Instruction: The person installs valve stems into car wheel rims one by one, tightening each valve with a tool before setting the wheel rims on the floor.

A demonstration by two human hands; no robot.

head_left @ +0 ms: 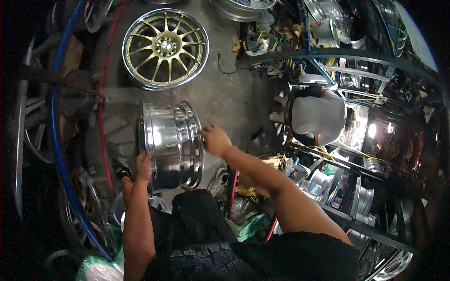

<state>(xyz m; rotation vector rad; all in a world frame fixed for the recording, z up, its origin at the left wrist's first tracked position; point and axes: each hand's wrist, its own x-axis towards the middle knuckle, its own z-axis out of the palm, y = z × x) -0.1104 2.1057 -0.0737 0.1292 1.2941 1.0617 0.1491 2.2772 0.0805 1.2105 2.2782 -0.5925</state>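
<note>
A polished silver wheel rim (161, 145) stands on its side in front of my knees, its barrel facing up. My left hand (144, 166) grips the rim's left edge, fingers pressed on the lip. At the rim's right lip, my right hand (216, 140) is closed, with something small and dark at its fingertips that I cannot make out. Just beyond lies a gold multi-spoke wheel (166, 47) with a shiny silver lip, flat on the floor.
Blue hose (57, 112) and red hose (102, 107) run along the left. A person in a grey shirt (316, 114) works at the right, near metal racks (337, 208) loaded with rims. Another rim (243, 11) lies at the far side; clutter surrounds the racks.
</note>
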